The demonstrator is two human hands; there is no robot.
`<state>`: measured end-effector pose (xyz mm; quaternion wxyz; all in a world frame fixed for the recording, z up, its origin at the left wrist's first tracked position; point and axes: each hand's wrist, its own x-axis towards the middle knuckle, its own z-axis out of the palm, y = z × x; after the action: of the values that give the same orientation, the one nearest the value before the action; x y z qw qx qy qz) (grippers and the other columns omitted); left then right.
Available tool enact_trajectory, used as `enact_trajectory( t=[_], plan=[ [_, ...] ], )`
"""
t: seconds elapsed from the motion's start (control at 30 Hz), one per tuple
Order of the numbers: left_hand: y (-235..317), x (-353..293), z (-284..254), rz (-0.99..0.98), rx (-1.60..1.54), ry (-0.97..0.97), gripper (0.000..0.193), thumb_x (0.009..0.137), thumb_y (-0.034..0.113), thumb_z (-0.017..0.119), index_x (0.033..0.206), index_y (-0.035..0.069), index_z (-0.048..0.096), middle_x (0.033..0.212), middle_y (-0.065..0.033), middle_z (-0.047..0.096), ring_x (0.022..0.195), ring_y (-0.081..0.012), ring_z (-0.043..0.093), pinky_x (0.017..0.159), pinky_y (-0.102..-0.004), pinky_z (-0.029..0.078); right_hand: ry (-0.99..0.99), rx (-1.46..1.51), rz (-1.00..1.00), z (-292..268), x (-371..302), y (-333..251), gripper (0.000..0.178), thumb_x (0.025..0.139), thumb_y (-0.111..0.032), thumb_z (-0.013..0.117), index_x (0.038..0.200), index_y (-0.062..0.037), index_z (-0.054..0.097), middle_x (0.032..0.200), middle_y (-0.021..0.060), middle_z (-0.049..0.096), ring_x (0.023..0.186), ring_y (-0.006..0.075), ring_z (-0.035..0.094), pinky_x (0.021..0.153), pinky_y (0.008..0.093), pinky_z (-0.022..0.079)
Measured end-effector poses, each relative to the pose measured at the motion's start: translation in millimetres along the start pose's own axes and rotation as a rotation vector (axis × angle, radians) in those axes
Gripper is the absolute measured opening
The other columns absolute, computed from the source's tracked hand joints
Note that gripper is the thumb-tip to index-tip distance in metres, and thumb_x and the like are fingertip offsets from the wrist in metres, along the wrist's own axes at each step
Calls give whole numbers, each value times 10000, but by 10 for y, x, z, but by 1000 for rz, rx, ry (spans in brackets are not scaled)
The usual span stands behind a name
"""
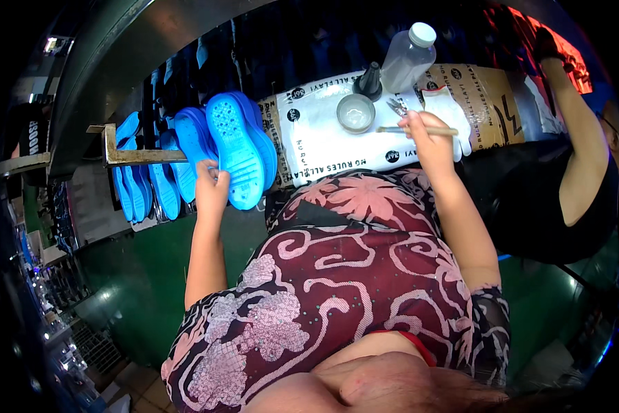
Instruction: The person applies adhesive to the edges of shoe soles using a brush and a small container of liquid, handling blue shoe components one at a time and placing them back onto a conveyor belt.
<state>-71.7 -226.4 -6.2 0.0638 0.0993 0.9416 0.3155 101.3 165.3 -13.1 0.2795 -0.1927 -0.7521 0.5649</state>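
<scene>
A light-blue shoe sole (236,155) stands at the left of the work area, its patterned face toward the wearer, with a darker blue-violet sole (265,148) overlapping behind its right edge and another blue sole (191,131) just to its left. The left hand (213,186) is at the near left edge of the light-blue sole, fingers bent and thumb close to them; whether they grip that sole or the one on its left I cannot tell.

To the right, the right hand (425,134) has its fingers closed around a thin wooden stick (443,131) lying crosswise, its left end near a small round cup (355,113). A greyish, frayed-looking piece (396,106) shows just beyond the fingers; its kind is unclear.

The cup rests on a white printed sheet (319,148). On its far side stands a dark bottle (368,82) with a tapered top, and farther right a clear bottle (407,60) with a white cap. A white cloth (445,110) lies to the right, over brown cardboard (498,103).

Left of the light-blue sole, a metal bar (144,157) crosses in front of a row of more blue soles (137,193). At the far right, a co-worker's bare arm (584,158) reaches toward a red-lit area (569,55). The floor (134,275) is green.
</scene>
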Motion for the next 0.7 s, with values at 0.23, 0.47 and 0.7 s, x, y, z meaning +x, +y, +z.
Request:
enact_trajectory(
  t=[0.23,0.47,0.7],
  plan=[
    [136,-150,106,-451,-1125,-492,447,828,98,606,1238,-28,480,1081,-97,634,928,-166,640,800,-305,527,-156,-383,-384,362,452,252,198,785,-232,672,703,-51,663,691,84,643,690,300,611,681,389,446],
    [287,-271,164,-539,-1184,-421,471,796,149,671,1191,-41,500,976,-53,625,720,-115,611,534,-208,489,-190,-442,-344,359,456,373,182,763,-233,688,697,-65,664,694,58,644,724,283,609,721,382,439],
    [627,-402,248,-290,-1216,-550,596,793,168,662,1284,-9,373,1002,-122,596,647,-149,589,428,-229,441,-40,-143,-133,179,336,86,194,858,-211,645,794,-35,693,759,89,658,700,184,610,660,309,465]
  ],
)
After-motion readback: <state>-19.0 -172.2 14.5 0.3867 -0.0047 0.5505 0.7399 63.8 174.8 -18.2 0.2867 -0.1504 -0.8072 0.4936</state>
